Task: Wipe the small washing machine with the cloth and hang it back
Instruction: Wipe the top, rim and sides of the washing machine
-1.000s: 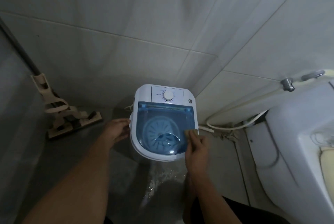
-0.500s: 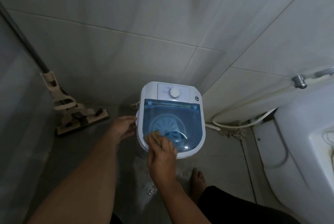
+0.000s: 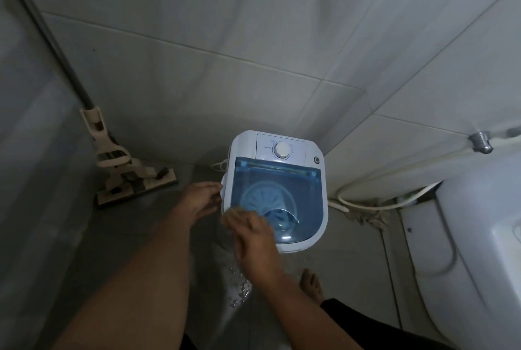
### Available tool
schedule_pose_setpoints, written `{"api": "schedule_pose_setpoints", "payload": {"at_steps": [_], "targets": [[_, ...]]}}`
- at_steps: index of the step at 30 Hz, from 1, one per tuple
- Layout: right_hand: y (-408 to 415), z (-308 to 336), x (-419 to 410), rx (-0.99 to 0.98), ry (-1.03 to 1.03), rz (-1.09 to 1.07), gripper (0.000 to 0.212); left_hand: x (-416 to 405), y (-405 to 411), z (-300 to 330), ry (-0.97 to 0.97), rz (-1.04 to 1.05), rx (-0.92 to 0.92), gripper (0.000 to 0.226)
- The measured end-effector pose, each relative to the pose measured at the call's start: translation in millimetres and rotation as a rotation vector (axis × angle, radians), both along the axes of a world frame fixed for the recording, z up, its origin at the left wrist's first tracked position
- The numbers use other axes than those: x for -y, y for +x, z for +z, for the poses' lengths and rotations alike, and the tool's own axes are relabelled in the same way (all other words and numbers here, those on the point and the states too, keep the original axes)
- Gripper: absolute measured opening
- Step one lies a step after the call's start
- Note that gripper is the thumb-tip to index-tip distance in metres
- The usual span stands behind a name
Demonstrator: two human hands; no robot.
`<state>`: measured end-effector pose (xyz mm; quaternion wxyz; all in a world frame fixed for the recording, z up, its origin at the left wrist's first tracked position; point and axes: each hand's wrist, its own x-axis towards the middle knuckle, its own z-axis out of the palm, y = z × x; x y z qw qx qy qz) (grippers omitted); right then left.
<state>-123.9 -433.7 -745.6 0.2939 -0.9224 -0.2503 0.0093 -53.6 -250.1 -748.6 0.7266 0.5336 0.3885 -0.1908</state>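
A small white washing machine [image 3: 284, 146] with a blue see-through lid and a round dial stands on the floor in the wall corner. My right hand [image 3: 252, 236] lies over the lid's near left corner, fingers pressed on a yellowish cloth [image 3: 236, 210] of which only an edge shows. My left hand [image 3: 198, 198] rests against the machine's left side, fingers bent at its edge.
A beige mop head [image 3: 132, 177] with a long handle leans in the left corner. A white hose [image 3: 375, 203] runs along the wall base to the right. A large white fixture [image 3: 479, 236] fills the right side. The floor by my bare foot [image 3: 311, 283] is wet.
My right hand has slid with the cloth from the lid's right edge across the front to its left corner. My left hand has stayed at the machine's left side.
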Motion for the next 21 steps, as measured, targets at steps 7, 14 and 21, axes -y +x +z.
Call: {"api": "schedule_pose_setpoints", "payload": {"at_steps": [7, 14, 21], "targets": [[-16.2, -2.0, 21.9, 0.087, -0.276, 0.467, 0.045, 1.3, 0.4, 2.6, 0.007, 0.017, -0.003, 0.02], [56.9, 31.1, 2.0, 0.107, -0.113, 0.181, 0.037, 1.5, -1.2, 7.7, 0.017, -0.004, 0.015, 0.013], [35.2, 18.7, 12.8, 0.136, -0.386, 0.7, 0.037, 0.2, -0.2, 3.3, 0.004, -0.01, -0.003, 0.015]]}}
